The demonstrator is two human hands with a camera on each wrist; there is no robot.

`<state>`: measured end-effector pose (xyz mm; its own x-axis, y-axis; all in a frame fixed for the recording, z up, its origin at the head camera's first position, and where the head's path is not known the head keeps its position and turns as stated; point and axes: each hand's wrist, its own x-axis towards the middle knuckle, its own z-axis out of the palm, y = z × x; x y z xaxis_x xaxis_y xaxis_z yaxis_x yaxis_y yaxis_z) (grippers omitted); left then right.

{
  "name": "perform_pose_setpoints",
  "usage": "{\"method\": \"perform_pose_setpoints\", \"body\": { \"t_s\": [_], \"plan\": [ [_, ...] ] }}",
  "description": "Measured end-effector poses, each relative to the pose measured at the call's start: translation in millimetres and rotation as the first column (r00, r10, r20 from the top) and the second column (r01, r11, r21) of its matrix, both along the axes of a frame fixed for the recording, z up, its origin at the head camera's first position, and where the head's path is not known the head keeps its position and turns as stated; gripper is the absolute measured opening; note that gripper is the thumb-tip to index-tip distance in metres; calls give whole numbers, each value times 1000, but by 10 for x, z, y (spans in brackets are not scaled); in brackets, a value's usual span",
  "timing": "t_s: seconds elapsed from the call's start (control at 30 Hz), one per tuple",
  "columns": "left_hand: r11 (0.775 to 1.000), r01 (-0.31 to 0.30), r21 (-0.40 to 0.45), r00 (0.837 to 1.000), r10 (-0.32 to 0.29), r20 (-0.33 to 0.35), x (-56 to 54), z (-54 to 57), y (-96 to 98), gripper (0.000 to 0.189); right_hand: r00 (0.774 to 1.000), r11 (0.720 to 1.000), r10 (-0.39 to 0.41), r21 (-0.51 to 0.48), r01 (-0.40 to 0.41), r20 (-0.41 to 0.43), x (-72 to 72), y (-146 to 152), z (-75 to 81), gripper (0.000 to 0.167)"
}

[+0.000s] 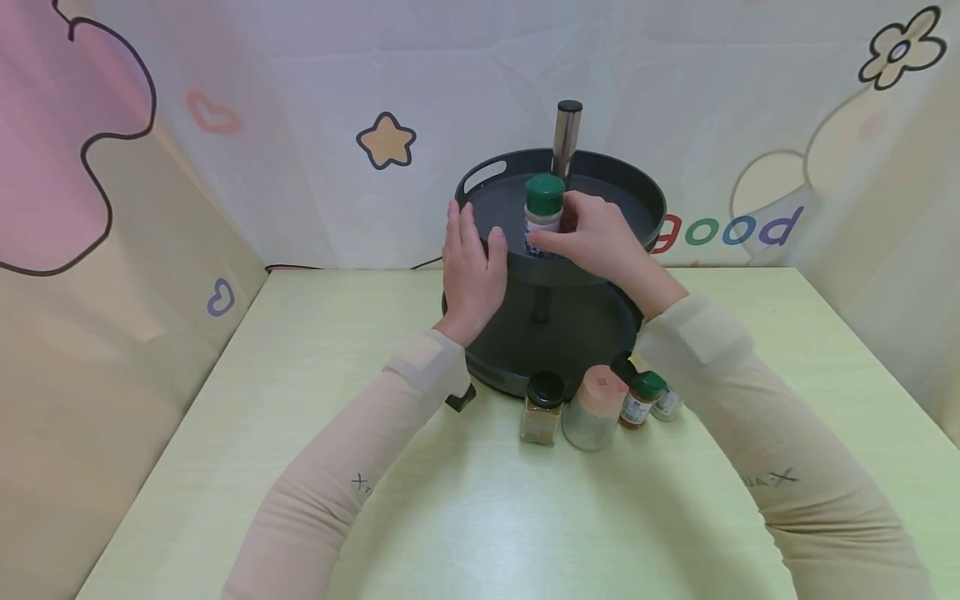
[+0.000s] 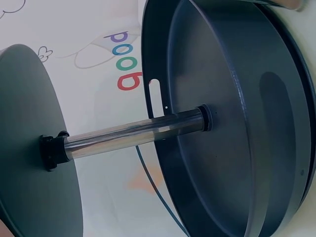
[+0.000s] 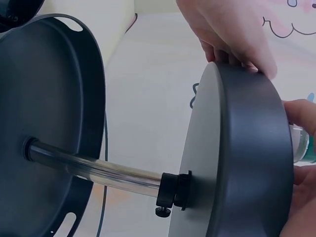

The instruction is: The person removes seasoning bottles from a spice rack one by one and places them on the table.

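A two-tier black round rack has an upper tray [image 1: 525, 271] and a lower tray [image 1: 551, 350], joined by a metal pole [image 2: 113, 138]. My right hand [image 1: 600, 233] pinches a spice jar [image 1: 545, 200] with a green cap between thumb and fingers, upright at the front of the upper tray. Whether the jar's base touches the tray floor is hidden by the rim. My left hand [image 1: 476, 271] rests against the upper tray's left side, fingers straight. In the right wrist view, the left hand [image 3: 232, 29] touches the tray's wall and the green-capped jar [image 3: 301, 143] shows beyond it.
On the table before the rack stand a black-capped square jar [image 1: 542, 412], a pink-lidded jar [image 1: 594, 412], a green-capped spice jar [image 1: 639, 404] and a small jar [image 1: 666, 406] partly behind it. A metal post [image 1: 567, 133] rises above the upper tray. A printed curtain hangs behind.
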<state>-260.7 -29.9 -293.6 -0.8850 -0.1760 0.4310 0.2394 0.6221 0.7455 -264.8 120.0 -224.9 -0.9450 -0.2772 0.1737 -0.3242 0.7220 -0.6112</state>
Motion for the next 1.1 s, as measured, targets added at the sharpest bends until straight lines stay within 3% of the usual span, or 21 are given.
{"method": "perform_pose_setpoints", "body": {
  "t_s": [0.57,1.1],
  "plan": [
    [1000,-1,-9,1000,1,1,5,3,-2,57,999,998,-29,57,32,-40,13,-38,-20,45],
    [1000,0,-10,1000,0,-8,-3,-2,4,57,997,999,-38,18,39,-65,17,-20,-36,45]
  ]
}}
